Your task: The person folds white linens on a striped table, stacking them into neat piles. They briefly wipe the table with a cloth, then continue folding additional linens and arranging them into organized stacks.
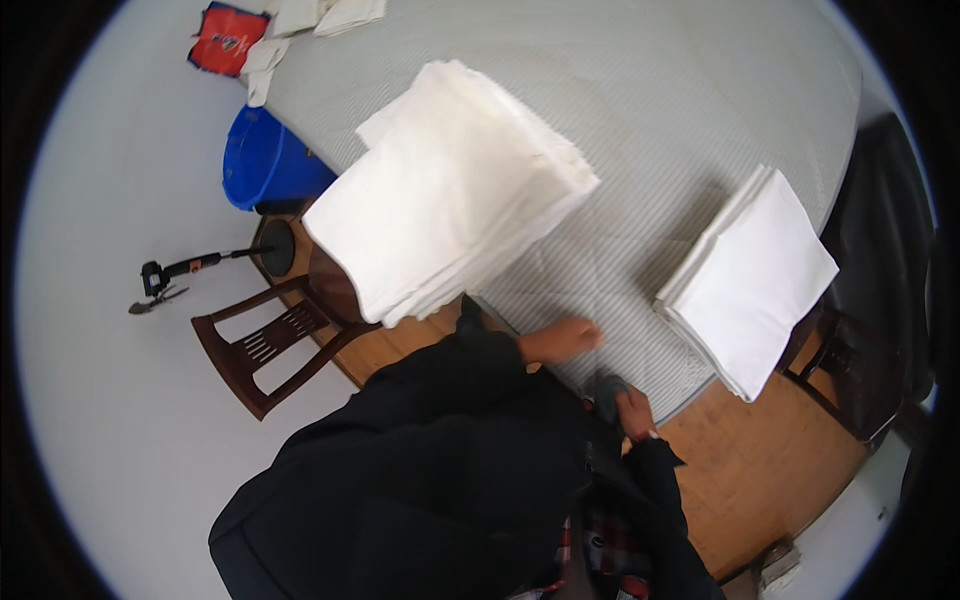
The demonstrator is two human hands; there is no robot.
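My left hand (561,339) hovers over the near edge of the cloth-covered table (630,232), blurred, its fingers seemingly curled; no held thing shows. Close to my body, at the same edge, my right hand (636,414) grips a small dark grey-green object (609,396), whose exact kind cannot be told. Up and left of my hands lies a large stack of folded white cloths (450,187), overhanging the table's left edge. Another, neater stack of folded white cloths (750,281) sits to the right, beside the near right edge.
A brown wooden chair (281,337) stands at the left, near a blue bucket (255,157) and a black stand with a round base (277,247). A red bag (229,41) lies by the far left corner. Dark chairs (855,367) line the right side.
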